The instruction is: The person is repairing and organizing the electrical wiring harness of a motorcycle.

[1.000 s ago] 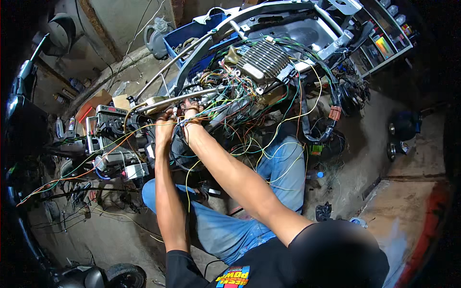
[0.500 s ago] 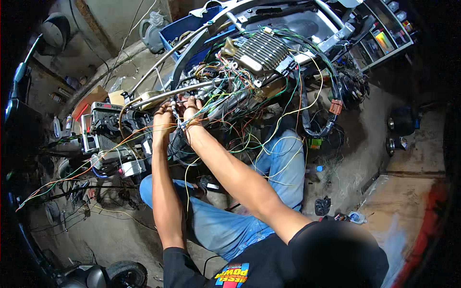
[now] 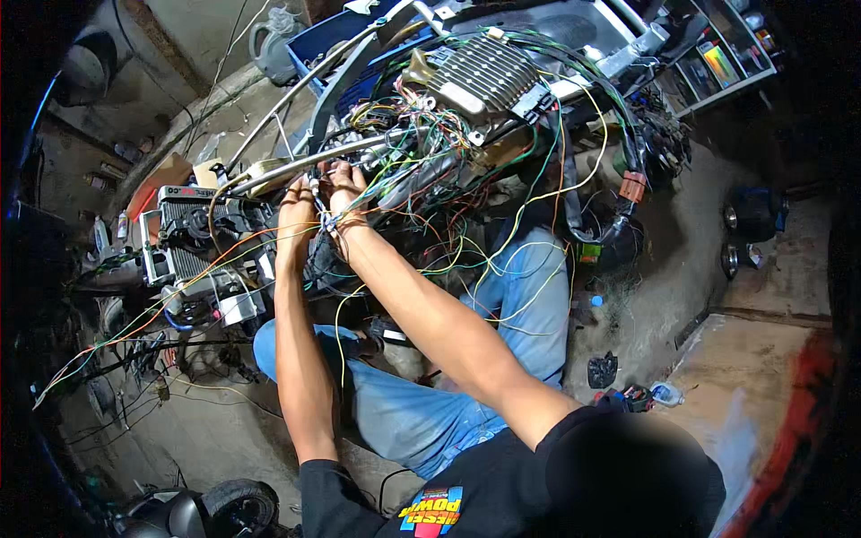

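My left hand (image 3: 296,199) and my right hand (image 3: 346,193) are side by side under a long metal bar (image 3: 280,173) of a vehicle frame, fingers curled around small parts among the wiring that I cannot make out. A white cable connection (image 3: 314,184) shows between them. Bundled coloured wires (image 3: 439,130) surround the hands and trail across my right wrist. Up and right of them lies a finned metal unit (image 3: 480,76). Left of my left hand stands a radiator (image 3: 193,242) with hoses.
A blue crate (image 3: 314,49) and grey jug (image 3: 273,49) are behind the frame. A shelf unit (image 3: 726,67) stands at upper right, wooden boards (image 3: 753,377) lie at right, and a black wheel (image 3: 240,502) is at bottom left. My jeans-covered legs (image 3: 404,412) are below.
The whole scene and both hands have shifted somewhat up and left in the picture. My hands stay at the same spot among the wires, with fingers still curled.
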{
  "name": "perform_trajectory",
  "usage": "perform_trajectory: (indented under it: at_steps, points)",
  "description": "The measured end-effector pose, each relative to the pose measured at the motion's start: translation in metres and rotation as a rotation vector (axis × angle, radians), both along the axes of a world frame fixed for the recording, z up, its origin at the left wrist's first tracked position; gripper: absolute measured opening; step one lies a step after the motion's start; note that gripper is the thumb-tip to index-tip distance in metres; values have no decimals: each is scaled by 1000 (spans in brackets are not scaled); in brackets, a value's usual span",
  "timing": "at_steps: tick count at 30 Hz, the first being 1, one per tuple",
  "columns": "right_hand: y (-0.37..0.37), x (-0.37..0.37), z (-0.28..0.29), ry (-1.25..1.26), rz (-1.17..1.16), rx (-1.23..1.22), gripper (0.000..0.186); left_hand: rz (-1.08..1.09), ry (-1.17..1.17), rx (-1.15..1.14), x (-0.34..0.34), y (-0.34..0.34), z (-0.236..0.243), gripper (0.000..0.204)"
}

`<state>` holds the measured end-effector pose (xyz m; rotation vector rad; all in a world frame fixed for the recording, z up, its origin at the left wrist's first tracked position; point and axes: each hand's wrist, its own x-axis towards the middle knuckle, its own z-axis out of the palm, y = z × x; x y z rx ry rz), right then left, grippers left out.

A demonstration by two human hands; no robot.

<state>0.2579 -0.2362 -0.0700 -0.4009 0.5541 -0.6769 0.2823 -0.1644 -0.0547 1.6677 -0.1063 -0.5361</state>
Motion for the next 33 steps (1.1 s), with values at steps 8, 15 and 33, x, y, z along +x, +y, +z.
perform_trajectory:
  at_steps: [8, 15, 33]
  points:
    - [-6, -4, -3, 84, 15, 61, 22, 8, -49, 37, -11, -9, 20, 37]
    - [-6, -1, 9, 175, 47, 33, 32, 14, -42, 72, 0, -7, 4, 37]
    - [-16, 15, 4, 209, -37, 186, 35, 33, -64, 121, 2, -23, 11, 36]
